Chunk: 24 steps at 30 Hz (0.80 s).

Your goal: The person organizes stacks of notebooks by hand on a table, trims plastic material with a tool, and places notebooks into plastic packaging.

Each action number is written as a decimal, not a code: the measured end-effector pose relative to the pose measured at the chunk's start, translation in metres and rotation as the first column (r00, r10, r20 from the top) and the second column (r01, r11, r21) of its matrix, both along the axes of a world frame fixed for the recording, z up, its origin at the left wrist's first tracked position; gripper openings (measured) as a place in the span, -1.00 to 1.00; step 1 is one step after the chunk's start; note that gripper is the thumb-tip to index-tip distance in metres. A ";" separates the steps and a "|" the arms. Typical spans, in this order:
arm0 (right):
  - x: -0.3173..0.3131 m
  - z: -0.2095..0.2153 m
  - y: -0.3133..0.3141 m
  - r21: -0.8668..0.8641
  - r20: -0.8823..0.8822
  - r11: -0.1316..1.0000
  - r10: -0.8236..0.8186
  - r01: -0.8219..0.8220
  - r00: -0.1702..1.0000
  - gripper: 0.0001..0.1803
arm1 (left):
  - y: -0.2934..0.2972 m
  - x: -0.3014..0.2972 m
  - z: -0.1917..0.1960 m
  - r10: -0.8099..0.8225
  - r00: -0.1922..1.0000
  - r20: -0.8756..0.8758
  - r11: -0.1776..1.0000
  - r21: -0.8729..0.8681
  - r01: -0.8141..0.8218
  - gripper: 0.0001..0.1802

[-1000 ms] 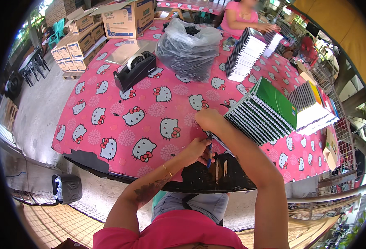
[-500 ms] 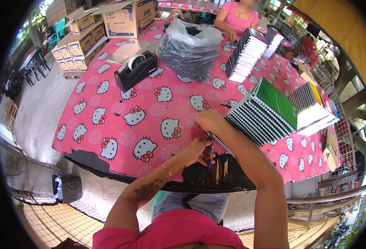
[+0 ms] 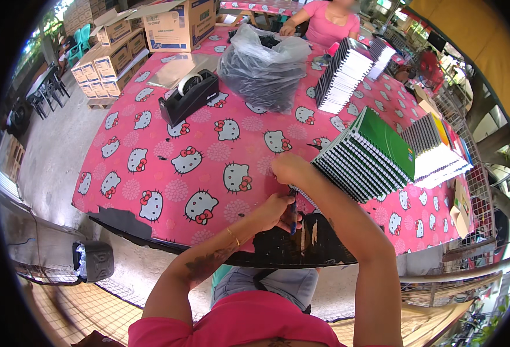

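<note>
At the table's near edge my left hand is closed around a slim dark tool with a blue handle; its exact kind does not show. My right hand is bent down just beyond it, at the tool's far end, with its fingers hidden below the wrist. Under my right forearm a wire-bound edge peeks out, mostly covered. To the right of that forearm rises a stack of green-covered spiral notebooks, their coils facing me.
Further right are more spiral notebooks; black-coiled ones stand farther back. A grey plastic bag and a black tape dispenser sit on the pink patterned tablecloth. Across the table is a person in pink. Cardboard boxes stand far left.
My hands stay in nearly the same place, with the left fingers shifting slightly on the tool. Across the table, the other person's arm has moved left, toward the plastic bag.
</note>
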State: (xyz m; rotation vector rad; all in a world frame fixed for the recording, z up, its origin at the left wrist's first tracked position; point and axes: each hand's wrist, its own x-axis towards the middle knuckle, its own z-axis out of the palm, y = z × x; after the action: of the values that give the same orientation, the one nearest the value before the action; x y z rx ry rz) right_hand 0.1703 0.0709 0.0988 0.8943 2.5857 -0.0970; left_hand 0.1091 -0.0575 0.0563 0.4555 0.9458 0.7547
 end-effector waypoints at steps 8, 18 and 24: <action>-0.012 0.017 -0.018 0.055 0.058 0.998 0.020 -0.023 0.998 -0.77 | 0.013 0.003 -0.015 0.030 0.998 -0.056 0.999 0.020 -0.029 -0.66; 0.005 0.038 -0.042 -0.069 -0.701 0.992 0.024 -0.102 0.712 -0.65 | -0.029 -0.095 0.030 -0.010 0.968 -0.251 0.977 0.205 0.063 -0.60; 0.069 0.016 -0.147 -0.360 -0.546 0.933 -0.217 0.007 0.809 -0.62 | -0.054 -0.195 0.016 0.464 0.856 -0.227 0.869 0.303 -0.390 -0.69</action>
State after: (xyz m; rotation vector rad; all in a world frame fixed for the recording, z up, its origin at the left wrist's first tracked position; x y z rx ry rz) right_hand 0.2392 -0.0756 0.1152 0.9968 2.9040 -0.9725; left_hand -0.0863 -0.1114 0.0719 0.5934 1.2627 1.2499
